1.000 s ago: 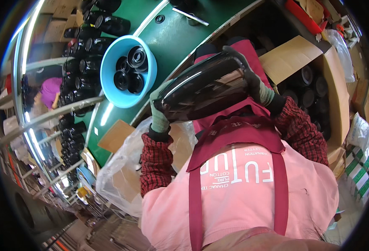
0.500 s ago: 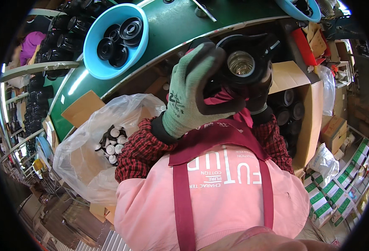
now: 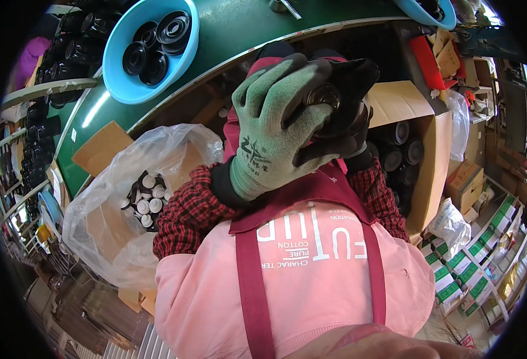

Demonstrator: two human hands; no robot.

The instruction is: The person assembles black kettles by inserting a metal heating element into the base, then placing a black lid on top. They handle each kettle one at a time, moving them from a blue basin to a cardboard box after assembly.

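In front of my chest is a black jug (image 3: 352, 90) with a dark, ringed round part at its mouth. My left hand (image 3: 275, 113), in a green glove with dark-coated fingers, is closed over the jug's near left side. Its thumb lies across the ringed part. On the right side my right hand (image 3: 359, 140), also gloved, grips the jug's body; most of its fingers are hidden behind it. Below and left of my left arm, a clear plastic bag (image 3: 111, 239) lines a carton and holds several white-and-black caps (image 3: 145, 203).
A light-blue basin (image 3: 109, 76) with several black round lids (image 3: 174, 27) stands on the green bench (image 3: 227, 27). To the right, an open carton (image 3: 438, 170) holds several dark cylindrical pieces (image 3: 394, 159). A red box (image 3: 422, 63) and green-and-white cartons (image 3: 471, 272) lie farther right.
My left hand has closed from a spread pose over the jug's mouth. The shiny metal interior seen before is now covered by the hand and the dark ringed part. The whole view has shifted slightly.
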